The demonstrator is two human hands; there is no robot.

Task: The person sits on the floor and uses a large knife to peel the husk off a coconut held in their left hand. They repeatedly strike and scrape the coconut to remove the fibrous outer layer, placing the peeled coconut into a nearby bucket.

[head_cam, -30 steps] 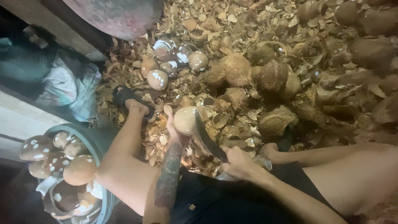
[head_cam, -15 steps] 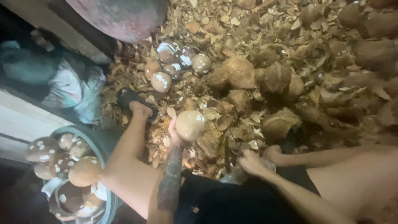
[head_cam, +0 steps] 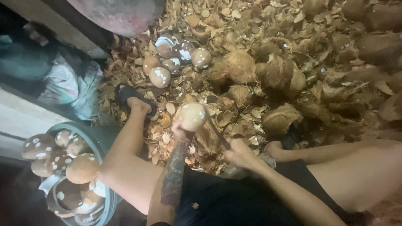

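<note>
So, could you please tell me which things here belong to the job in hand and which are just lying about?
In use:
- round pale peeled coconut, held in left hand
- dark blade, gripped by right hand
- grey-green tub of peeled coconuts

Lying about:
- brown husk chips
- hairy brown unpeeled coconuts
- crumpled pale cloth

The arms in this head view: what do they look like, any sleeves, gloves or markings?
Both arms are bare, with no sleeves, gloves, watch or rings visible. The left forearm carries a dark tattoo running most of its length toward the left hand. The right hand and its forearm show no markings.
</note>
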